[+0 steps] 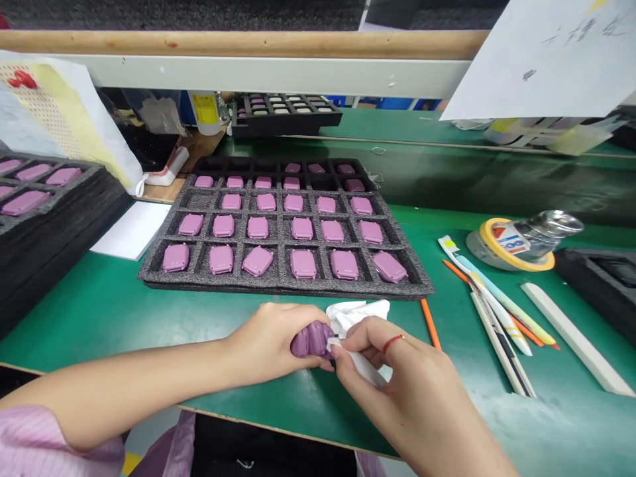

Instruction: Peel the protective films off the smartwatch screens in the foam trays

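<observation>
While left hand (265, 344) grips a case (311, 341), right hand (392, 371) pinches cloth (355, 318).

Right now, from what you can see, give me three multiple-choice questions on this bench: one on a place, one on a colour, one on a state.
1. Where is the tape roll?
A) Right of the foam tray
B) Inside a cardboard box
C) On the floor

2. What colour is the band on the right hand?
A) Blue
B) Red
C) White

3. What is the left hand doing with the mauve plastic case?
A) Gripping it
B) Pressing it into a tray pocket
C) Not touching it

1 A: the roll stands to the tray's right.
2 B: the thin finger band shows red.
3 A: the fingers wrap the case, with the white cloth against it.
</observation>
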A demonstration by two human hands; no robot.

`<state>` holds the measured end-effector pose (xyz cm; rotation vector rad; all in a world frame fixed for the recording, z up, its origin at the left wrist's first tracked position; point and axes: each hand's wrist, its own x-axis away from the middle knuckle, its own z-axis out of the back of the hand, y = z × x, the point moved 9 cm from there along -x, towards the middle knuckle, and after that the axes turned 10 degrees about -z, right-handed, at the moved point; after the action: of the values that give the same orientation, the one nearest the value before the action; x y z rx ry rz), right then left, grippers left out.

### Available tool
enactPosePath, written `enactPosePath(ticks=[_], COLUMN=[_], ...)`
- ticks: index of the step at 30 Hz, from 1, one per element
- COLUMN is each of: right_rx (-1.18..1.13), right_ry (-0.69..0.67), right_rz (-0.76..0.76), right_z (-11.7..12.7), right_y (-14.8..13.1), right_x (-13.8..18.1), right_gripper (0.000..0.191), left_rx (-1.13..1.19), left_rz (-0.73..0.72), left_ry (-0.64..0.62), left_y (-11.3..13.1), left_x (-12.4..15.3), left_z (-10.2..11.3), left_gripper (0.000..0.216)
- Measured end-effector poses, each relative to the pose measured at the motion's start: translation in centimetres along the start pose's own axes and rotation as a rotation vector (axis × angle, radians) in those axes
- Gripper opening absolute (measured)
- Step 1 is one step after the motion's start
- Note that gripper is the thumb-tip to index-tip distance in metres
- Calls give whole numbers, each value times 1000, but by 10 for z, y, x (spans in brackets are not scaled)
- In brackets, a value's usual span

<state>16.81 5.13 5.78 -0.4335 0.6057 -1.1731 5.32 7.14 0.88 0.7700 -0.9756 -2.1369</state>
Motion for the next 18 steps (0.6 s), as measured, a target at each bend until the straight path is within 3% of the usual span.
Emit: enactPosePath(ticks=[2, 7, 11, 15, 18], right_rx=[19, -8, 6, 14, 43], right_ry=[-43, 13, -86, -26, -66], right_rz=[0, 16, 23, 42, 70], right_z=[-3, 2, -5, 3, -1], right_y=[0, -4, -6, -8, -11], right_x=[1, -2, -4, -4, -2], right_gripper=[17, 16, 18, 17, 19], left_rx=[12, 22, 31, 22, 31], left_rz=[1, 1, 5, 24, 6], left_ry=[3, 28, 19, 28, 12], left_y=[0, 0, 0, -2, -1], left_x=[0, 0, 0, 0, -1], left_z=[-1, 1, 0, 1, -1], left_gripper=[31, 27, 31, 32, 33])
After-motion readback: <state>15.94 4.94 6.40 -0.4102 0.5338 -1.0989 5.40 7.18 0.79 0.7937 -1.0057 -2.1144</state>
